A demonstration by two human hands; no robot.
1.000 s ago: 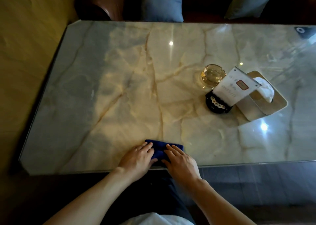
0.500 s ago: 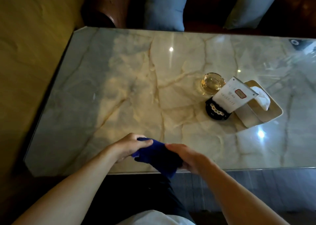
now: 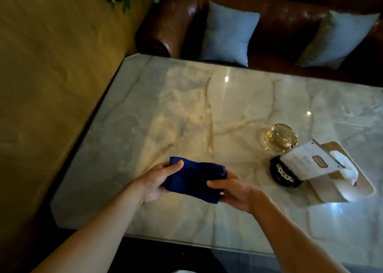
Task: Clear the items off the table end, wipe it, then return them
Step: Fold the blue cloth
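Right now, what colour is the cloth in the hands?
Dark blue, plain; the cloth shows best in the head view.

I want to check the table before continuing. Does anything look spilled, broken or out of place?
Nothing looks spilled or broken. Both hands hold the folded blue cloth above the table; the ashtray, sign card and tissue box sit grouped at right.

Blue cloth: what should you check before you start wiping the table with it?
1. Blue cloth held by both hands: ok, left hand and right hand grip its ends.
2. Cloth folded: ok.
3. Cloth damp: cannot tell.
4. Left end of table bare: ok.
5. Glass ashtray, sign card and tissue box out of the way: ok, grouped on the right.
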